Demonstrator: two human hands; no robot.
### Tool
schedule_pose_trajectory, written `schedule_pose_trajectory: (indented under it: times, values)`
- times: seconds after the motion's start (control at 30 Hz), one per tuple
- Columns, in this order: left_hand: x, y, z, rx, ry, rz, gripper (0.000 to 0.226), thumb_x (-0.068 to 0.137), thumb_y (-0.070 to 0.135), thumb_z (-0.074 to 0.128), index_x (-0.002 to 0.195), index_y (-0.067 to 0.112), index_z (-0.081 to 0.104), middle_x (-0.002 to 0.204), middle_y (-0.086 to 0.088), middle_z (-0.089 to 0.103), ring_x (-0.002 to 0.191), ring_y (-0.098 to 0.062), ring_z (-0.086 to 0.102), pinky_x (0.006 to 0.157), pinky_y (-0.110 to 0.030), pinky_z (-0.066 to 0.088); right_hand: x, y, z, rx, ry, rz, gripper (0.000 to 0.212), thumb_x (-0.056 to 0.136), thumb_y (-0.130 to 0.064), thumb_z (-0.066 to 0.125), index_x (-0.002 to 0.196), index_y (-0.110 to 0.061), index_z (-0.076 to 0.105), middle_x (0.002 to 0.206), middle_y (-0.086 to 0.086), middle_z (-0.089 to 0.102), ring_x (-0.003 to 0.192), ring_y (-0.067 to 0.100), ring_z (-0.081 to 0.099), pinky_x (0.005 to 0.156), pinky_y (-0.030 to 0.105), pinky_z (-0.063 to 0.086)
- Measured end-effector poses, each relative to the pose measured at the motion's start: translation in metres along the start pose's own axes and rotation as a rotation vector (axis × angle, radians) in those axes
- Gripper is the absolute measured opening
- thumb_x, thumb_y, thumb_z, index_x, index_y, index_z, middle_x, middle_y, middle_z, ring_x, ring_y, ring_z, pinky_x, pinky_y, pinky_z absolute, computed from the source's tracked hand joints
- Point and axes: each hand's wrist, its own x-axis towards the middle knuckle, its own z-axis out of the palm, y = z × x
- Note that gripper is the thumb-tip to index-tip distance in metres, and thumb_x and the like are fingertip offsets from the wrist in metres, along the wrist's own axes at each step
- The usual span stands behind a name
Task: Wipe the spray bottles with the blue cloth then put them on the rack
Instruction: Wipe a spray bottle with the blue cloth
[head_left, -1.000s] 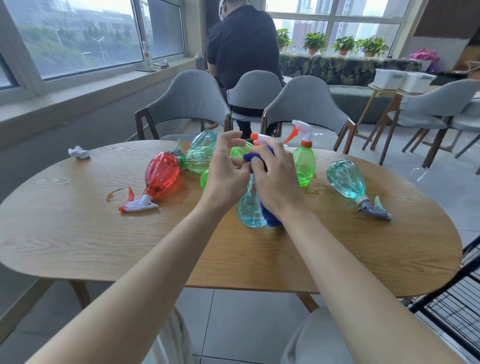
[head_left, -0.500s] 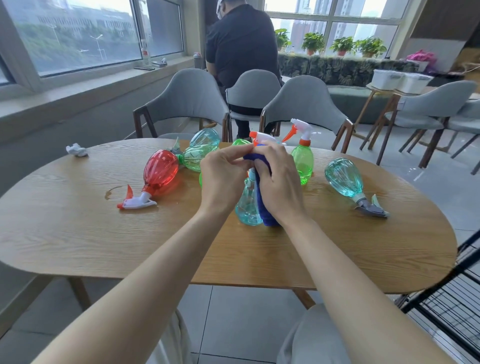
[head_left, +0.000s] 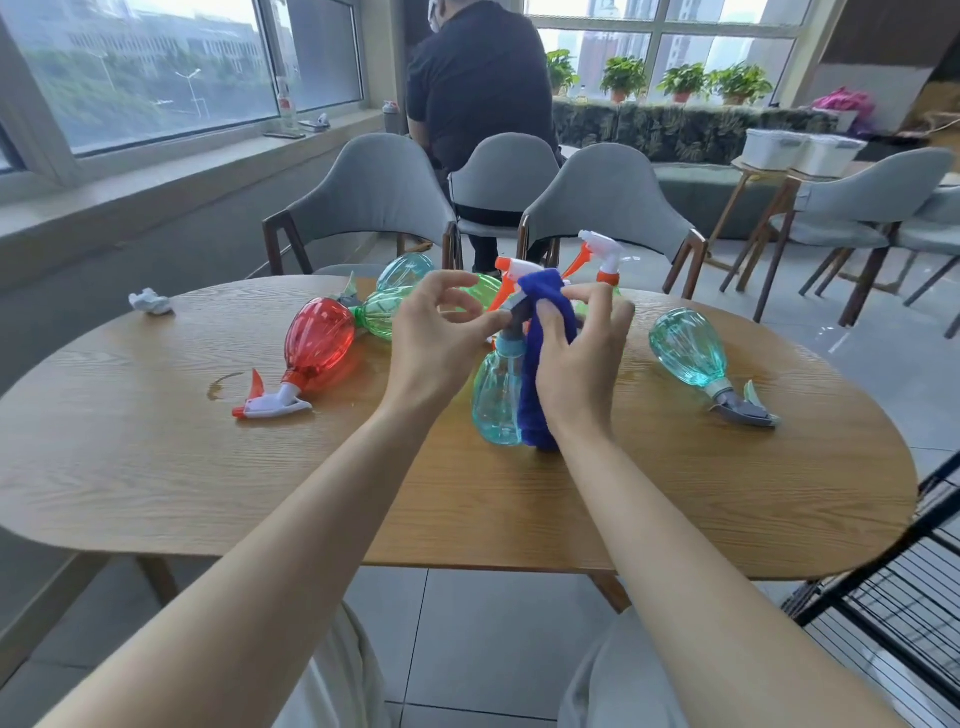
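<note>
A teal spray bottle (head_left: 496, 397) stands upright on the wooden table (head_left: 156, 467) in front of me. My left hand (head_left: 436, 343) pinches its grey spray head with thumb and forefinger. My right hand (head_left: 582, 358) grips the blue cloth (head_left: 540, 364), which drapes over the spray head and down the bottle's right side. A red bottle (head_left: 314, 348) lies on its side at the left, and another teal bottle (head_left: 691, 348) lies at the right. Green bottles (head_left: 382, 312) lie behind my hands, and one green bottle with a white head (head_left: 602, 254) stands upright.
A black wire rack (head_left: 893, 587) stands at the lower right beside the table. A crumpled white tissue (head_left: 149, 301) lies at the table's far left, near a wet ring (head_left: 223, 384). Grey chairs (head_left: 374, 197) line the far side, and a person in black sits beyond them.
My left hand has loosened from a full grip on the bottle's top to a pinch on the spray head. The cloth has moved up over the spray head and hangs down the side.
</note>
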Motion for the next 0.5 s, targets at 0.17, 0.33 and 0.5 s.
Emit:
schedule_pose_trajectory:
  times: [0.17,0.33,0.5]
  values:
    - [0.003,-0.005,0.005,0.031,-0.148,-0.047,0.036,0.100,0.026,0.074,0.136,0.023,0.069,0.115,0.012,0.076,0.101,-0.001,0.074,0.094,-0.034,0.063,-0.023,0.020,0.000,0.031,-0.116,0.112,0.012,0.103,-0.034,0.067,0.107,-0.022,0.067,0.110,-0.007,0.060,0.102,0.006,0.060,0.083,0.016,0.047]
    - [0.006,-0.003,0.010,0.099,-0.158,-0.021,0.024,0.108,0.022,0.061,0.127,0.018,0.074,0.103,0.010,0.079,0.098,0.002,0.072,0.084,-0.020,0.058,-0.034,0.040,-0.003,-0.107,-0.273,0.149,0.029,0.108,-0.043,0.054,0.130,-0.028,0.067,0.115,-0.010,0.066,0.106,0.010,0.061,0.079,0.018,0.045]
    - [0.005,-0.008,0.014,0.147,-0.220,-0.059,0.018,0.112,0.035,0.051,0.120,0.024,0.063,0.113,0.008,0.074,0.108,-0.004,0.066,0.076,-0.017,0.044,-0.023,0.035,-0.006,-0.094,-0.156,0.146,0.026,0.111,-0.033,0.049,0.121,-0.026,0.072,0.104,-0.008,0.071,0.096,0.014,0.065,0.080,0.033,0.052]
